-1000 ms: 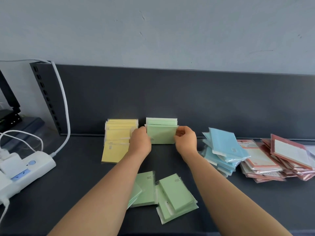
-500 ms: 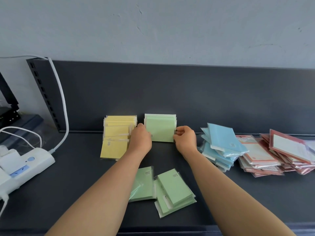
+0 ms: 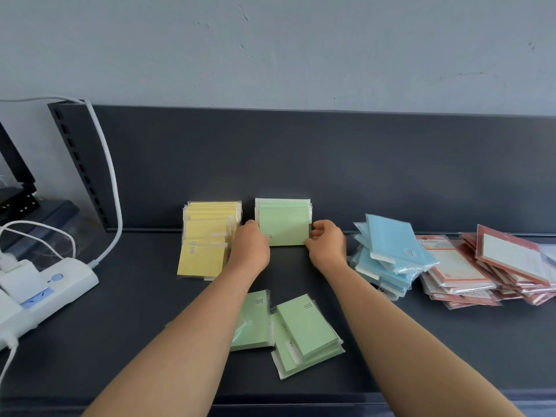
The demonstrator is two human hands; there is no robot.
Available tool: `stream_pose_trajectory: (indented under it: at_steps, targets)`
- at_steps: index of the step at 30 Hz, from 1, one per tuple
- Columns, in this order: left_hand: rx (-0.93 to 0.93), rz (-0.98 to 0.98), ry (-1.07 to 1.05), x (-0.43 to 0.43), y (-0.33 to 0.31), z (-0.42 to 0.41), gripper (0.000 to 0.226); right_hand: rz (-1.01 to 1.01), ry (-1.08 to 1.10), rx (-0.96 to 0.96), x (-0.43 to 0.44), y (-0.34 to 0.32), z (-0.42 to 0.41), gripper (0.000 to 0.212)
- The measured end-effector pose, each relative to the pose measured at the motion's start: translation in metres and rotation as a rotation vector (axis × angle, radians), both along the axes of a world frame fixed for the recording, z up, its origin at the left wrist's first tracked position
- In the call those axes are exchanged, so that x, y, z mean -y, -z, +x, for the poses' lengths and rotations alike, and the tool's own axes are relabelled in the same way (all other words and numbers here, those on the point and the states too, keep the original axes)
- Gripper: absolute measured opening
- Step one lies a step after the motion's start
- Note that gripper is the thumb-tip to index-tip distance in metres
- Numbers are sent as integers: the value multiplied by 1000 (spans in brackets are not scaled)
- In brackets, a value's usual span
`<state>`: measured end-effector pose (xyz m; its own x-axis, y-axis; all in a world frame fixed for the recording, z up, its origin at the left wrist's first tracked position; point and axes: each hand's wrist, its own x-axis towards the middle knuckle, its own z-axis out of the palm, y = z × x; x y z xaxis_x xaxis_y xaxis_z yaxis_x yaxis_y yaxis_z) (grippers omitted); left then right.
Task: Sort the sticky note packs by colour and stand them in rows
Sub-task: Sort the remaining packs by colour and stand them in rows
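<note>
Currently, the standing green row (image 3: 284,222) rests upright against the dark back panel (image 3: 391,170) at the 12 o'clock edge of the counter (image 3: 120,341). The left hand (image 3: 251,251) presses the row's 9 o'clock side; the right hand (image 3: 326,246) presses its 3 o'clock side. Each grip is closed against a side edge of the front pack, so the row is squeezed between them.

Handling, as judged:
- Each pack is a light, thin pad in a clear sleeve. The sleeve appears smooth and likely slippery.
- The pad is fairly stiff across its face, so pressure on the two side edges should keep the packs square.
- A single upright pack probably tips easily; lean it on the row behind it.

Remaining stock:
- The loose green packs (image 3: 304,329) lie flat at 6 o'clock, partly under the forearms. Take each by its long edges, not by the sleeve flap.
- The yellow row (image 3: 210,236) stands just beside the green row at 9 o'clock, its front packs leaning forward.
- The blue packs (image 3: 391,254) and the red packs (image 3: 496,266) lie in unsorted heaps at 3 o'clock.
</note>
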<state>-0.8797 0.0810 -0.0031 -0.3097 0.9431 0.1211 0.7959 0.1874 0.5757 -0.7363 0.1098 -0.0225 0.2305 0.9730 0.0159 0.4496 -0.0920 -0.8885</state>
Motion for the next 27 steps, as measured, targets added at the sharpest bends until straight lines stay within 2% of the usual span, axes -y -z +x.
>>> stream_pose_trajectory:
  at_steps: [6, 12, 17, 19, 21, 23, 25, 27]
  targets:
    - [-3, 7, 27, 7, -6, -2, 24, 14, -60, 117, 12, -9, -1, 60]
    - [-12, 72, 99, 22, -24, -9, 24, 54, -150, 247, 33, -26, -8, 43]
    - [72, 96, 250, 58, -46, -26, 34, 90, -220, 223, 55, -42, -11, 48]
    - [192, -15, 390, 77, -53, -36, 46, 96, -290, 210, 70, -45, -11, 45]
    - [255, -189, 493, 93, -53, -45, 70, 39, -345, 254, 87, -46, -8, 56]
    - [175, -323, 517, 103, -48, -55, 96, -49, -368, 314, 102, -46, -3, 80]
    - [60, -415, 493, 111, -43, -64, 115, -99, -403, 352, 116, -45, 4, 92]
    - [-96, -485, 453, 122, -38, -69, 124, -167, -444, 376, 130, -44, 9, 102]
